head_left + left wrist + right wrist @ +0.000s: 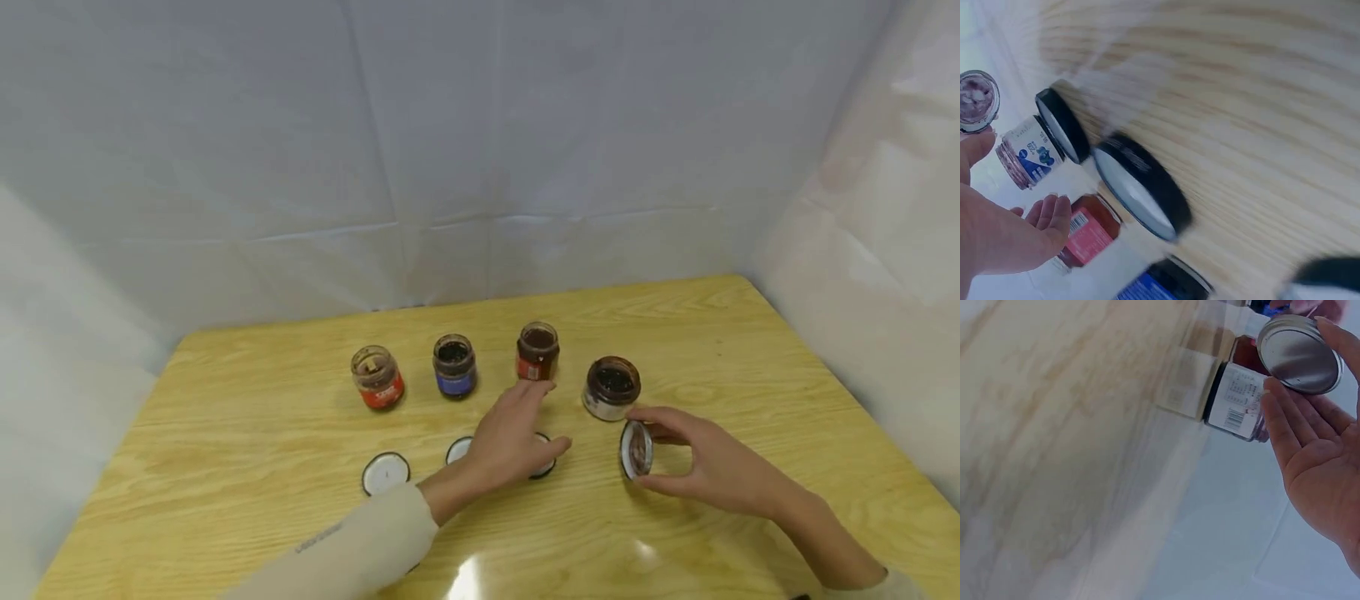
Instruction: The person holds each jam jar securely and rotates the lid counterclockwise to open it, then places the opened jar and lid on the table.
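Note:
In the head view my right hand [723, 462] pinches a silver jar lid [1300, 353] on edge between thumb and fingertips, its smeared inside [639, 450] facing left. Just behind it stands an uncapped jar [611, 388] of dark jam, whose white label [1038, 153] has blueberries on it. My left hand [504, 446] hovers over the table with fingers extended, holding nothing. It partly covers two black-rimmed lids, one [459, 450] by the wrist and one [544, 463] under the thumb. Beyond its fingertips is an open jar [537, 354] with a red label.
Farther left stand an open blue-labelled jar [454, 367] and an open red-labelled jar [377, 379]. A third black-rimmed lid [386, 473] lies white side up in front of them. White sheeting [480, 167] hangs behind the wooden table [247, 433] and at both sides.

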A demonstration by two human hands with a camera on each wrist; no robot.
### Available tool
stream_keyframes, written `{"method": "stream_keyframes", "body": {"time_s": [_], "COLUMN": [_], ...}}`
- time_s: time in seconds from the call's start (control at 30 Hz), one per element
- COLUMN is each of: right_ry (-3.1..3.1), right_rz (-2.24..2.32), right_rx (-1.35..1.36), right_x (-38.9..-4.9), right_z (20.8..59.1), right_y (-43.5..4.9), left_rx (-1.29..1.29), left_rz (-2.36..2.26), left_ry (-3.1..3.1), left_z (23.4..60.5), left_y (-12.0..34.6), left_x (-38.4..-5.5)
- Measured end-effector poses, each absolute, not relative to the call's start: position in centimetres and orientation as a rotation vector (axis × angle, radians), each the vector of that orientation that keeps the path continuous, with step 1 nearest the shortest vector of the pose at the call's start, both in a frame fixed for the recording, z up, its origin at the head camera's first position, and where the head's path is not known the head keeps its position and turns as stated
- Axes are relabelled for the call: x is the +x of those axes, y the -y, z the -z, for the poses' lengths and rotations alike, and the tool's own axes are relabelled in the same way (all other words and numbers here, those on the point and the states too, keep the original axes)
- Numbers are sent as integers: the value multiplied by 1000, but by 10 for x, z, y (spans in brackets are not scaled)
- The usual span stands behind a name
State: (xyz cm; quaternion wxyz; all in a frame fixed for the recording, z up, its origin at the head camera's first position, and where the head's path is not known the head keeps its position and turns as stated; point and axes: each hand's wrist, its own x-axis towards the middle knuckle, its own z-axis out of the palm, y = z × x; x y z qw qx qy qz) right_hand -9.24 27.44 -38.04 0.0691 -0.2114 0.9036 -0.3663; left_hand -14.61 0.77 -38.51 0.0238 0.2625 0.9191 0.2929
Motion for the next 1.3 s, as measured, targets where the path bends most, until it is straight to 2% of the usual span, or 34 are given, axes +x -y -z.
{"method": "stream_keyframes", "body": {"time_s": [0.7,1.3], "right_ry": [-2529,-2859], "right_rz": [1189,619], "right_rx": [-699,-814], "right_x": [-100,-103], "right_z": [398,401], "right_y": [-262,-257], "left_rx": [1128,1091], "left_rz": [-442,-446], "left_ry": [-3018,-3017], "left_z": [392,393], "left_y": [57,88], "left_x": [-128,-117]}}
